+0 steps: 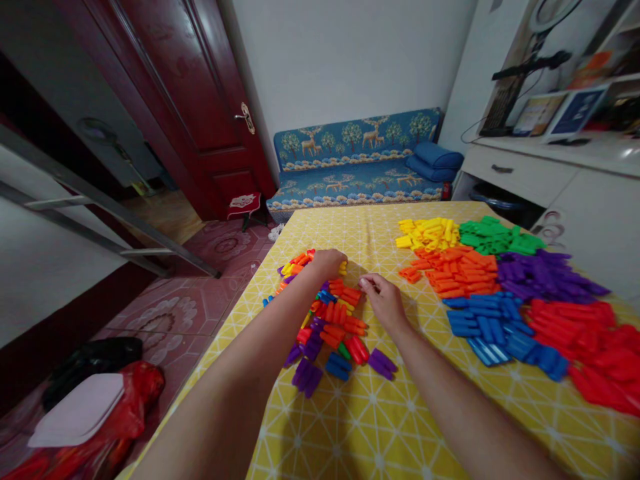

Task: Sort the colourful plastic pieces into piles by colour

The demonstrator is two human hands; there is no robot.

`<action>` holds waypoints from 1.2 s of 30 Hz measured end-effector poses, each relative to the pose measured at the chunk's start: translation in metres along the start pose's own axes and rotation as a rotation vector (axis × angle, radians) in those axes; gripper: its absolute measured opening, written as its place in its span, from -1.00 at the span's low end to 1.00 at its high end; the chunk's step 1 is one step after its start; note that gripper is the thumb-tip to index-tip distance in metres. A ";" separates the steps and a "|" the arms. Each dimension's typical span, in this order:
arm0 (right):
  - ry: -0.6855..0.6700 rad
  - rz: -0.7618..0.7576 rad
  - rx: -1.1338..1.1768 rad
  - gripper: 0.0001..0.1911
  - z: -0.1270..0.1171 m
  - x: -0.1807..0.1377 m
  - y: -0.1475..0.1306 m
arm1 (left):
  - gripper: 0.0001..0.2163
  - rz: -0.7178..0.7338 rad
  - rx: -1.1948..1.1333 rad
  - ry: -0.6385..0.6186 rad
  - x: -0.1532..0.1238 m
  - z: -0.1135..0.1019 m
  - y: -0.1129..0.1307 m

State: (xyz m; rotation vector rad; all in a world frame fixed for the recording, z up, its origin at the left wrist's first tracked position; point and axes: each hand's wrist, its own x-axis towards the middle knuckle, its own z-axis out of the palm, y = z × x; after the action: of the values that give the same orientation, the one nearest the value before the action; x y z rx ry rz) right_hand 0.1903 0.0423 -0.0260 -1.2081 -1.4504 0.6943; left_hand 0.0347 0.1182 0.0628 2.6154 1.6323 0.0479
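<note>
My left hand [330, 263] reaches over the far side of a mixed pile of plastic building blocks [336, 312], its fingers curled down. A yellow block [343, 268] shows at its fingertips; the arm hides part of the pile. Just right of the pile, my right hand [386, 300] has thumb and fingers pinched together, near an orange block [351, 295]. Whatever lies in that pinch is too small to make out. Loose purple blocks [383, 364] and a blue block [339, 366] lie at the pile's near side.
On the table's right side blocks lie grouped by colour: yellow [429, 233], green [500, 235], orange [463, 270], purple [547, 275], blue [487, 320] and red [590, 343]. A patterned sofa [350, 177] stands beyond the yellow tablecloth [415, 427]. A white cabinet [590, 207] is at right.
</note>
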 end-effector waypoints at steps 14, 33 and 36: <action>-0.016 -0.052 0.001 -0.61 0.003 -0.001 0.001 | -0.46 0.121 -0.320 0.238 -0.084 0.035 0.017; -0.059 0.021 0.062 -0.60 0.001 -0.001 -0.002 | -0.42 0.165 -0.388 0.004 -0.078 0.024 0.011; -0.148 -0.007 0.102 -0.55 -0.004 -0.004 -0.004 | -0.31 0.193 -0.281 -0.002 -0.087 0.024 0.010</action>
State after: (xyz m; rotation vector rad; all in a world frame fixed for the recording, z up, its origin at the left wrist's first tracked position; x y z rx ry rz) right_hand 0.1925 0.0369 -0.0230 -1.0914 -1.5207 0.8583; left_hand 0.0069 0.0348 0.0394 2.5409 1.2605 0.2626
